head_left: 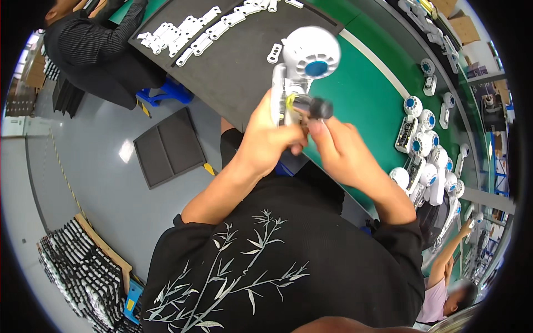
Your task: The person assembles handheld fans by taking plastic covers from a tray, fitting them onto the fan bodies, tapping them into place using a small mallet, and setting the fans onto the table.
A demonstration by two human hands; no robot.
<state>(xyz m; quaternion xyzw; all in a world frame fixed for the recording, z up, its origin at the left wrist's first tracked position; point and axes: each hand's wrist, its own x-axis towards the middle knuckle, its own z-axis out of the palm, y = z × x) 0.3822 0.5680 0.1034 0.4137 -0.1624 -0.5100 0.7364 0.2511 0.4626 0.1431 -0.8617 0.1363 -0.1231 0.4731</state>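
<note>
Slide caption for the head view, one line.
Left hand holding a white round-headed device, right hand at a blurred dark object.

Person's two grips [272, 139] [345, 150]: one white device [305, 49], one dark tool [320, 109]; two co-workers [100, 41] [436, 302]

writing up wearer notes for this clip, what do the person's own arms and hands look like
The left hand and right hand are bare, with no gloves, watch or bracelet visible. The forearms are uncovered too, below plain black sleeves.
</note>
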